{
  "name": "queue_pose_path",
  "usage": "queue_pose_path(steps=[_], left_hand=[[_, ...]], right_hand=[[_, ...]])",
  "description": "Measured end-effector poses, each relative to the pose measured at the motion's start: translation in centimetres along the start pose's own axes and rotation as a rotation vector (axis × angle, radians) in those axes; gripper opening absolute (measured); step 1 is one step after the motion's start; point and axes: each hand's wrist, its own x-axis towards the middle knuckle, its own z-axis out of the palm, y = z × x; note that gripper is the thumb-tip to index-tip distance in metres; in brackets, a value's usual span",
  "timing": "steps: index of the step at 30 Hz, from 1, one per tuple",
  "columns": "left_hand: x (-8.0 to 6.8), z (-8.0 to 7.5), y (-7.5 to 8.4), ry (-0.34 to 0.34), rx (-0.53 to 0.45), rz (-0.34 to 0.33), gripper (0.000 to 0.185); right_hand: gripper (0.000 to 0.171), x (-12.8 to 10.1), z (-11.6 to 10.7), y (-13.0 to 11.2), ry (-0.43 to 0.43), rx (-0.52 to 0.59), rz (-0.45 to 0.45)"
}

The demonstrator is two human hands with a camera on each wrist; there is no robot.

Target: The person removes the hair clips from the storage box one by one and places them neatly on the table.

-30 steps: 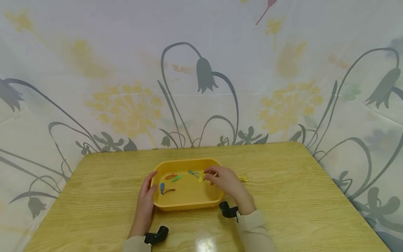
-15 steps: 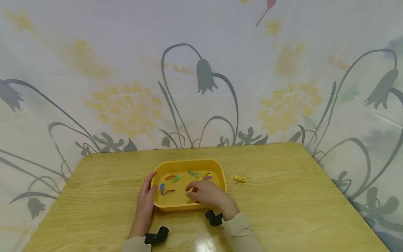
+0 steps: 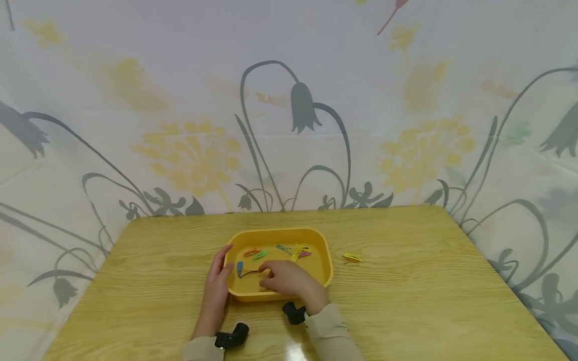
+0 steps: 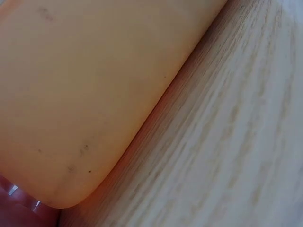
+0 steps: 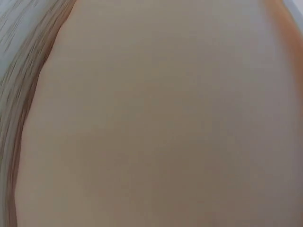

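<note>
In the head view, my left hand grips the left end of a yellow plastic tray, fingers along its side and thumb at the rim. My right hand reaches over the tray's front rim with thumb and index finger apart. Its index fingertip is right at the end of a blue snap hair clip, which lies spread open. Farther back in the tray lie an orange hair clip, a green one, a teal one, a yellow one and a pink one.
Right of the tray, yellow hair clips lie on the wooden table. A flower-patterned cloth hangs behind the table's back edge. The tray's outer wall fills much of the left wrist view.
My right hand let go of the yellow hair clip at the tray's back right, then moved left and forward to the blue hair clip. My left hand stays on the tray.
</note>
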Motion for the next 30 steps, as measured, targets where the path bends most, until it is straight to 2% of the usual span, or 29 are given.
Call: queue_pose_path(steps=[9, 13, 16, 23, 30], left_hand=[[-0.2, 0.7, -0.3, -0.018, -0.005, -0.012, 0.039], [-0.4, 1.0, -0.5, -0.025, -0.013, -0.013, 0.039], [-0.4, 1.2, -0.6, -0.021, -0.014, -0.014, 0.038], [-0.4, 1.8, -0.7, -0.008, -0.008, -0.023, 0.037], [-0.3, 1.7, -0.9, -0.006, -0.022, -0.010, 0.037]], right_hand=[[0.054, 0.6, 0.9, -0.9, 0.051, -0.054, 0.032], [0.057, 0.8, 1.4, -1.2, 0.056, -0.069, 0.040], [0.053, 1.1, 1.6, -1.4, 0.069, -0.094, 0.046], [0.030, 1.5, 1.7, -1.2, 0.113, -0.121, 0.044], [0.027, 1.9, 1.9, -1.0, 0.121, -0.105, 0.021]])
